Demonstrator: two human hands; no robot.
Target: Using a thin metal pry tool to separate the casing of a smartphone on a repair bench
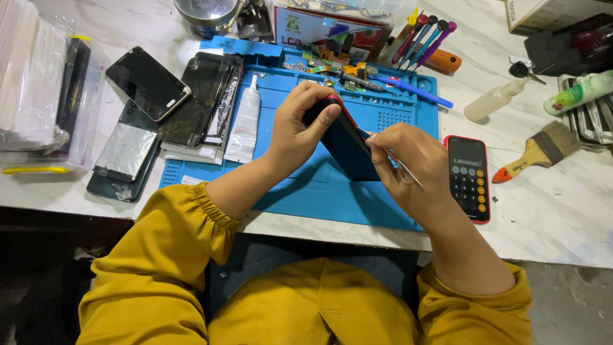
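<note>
Held up on edge over the blue silicone work mat (306, 191), tilted — a dark slab-shaped phone with a red rim (345, 147). Gripped at its upper end by the left hand (297, 128), fingers (322, 118) wrapped and clamped around the red-edged corner. Met along its right edge by the right hand (412, 169), fingers (383, 150) pinched together on a thin silvery metal pry tool (402, 169), tip touching the phone's edge near the middle, shaft running back across the hand. Wore mustard-yellow sleeves with gathered cuffs (204, 211). Lay just right of the mat on the white marbled counter (562, 211) — a second red-rimmed phone with a lit calculator screen (468, 177), near the right hand but not touched. Rested farther right, a wooden-handled paintbrush with an orange tip (536, 150) and a small translucent squeeze bottle (495, 100). Stood at the mat's far edge, a cluster of screwdrivers with coloured handles (424, 35). Lay on the mat's left part, a white glue tube (244, 121), beside a stack of dark phone screens and back panels (185, 96). Sat at the far left, clear bags of packaged parts (35, 83).
</note>
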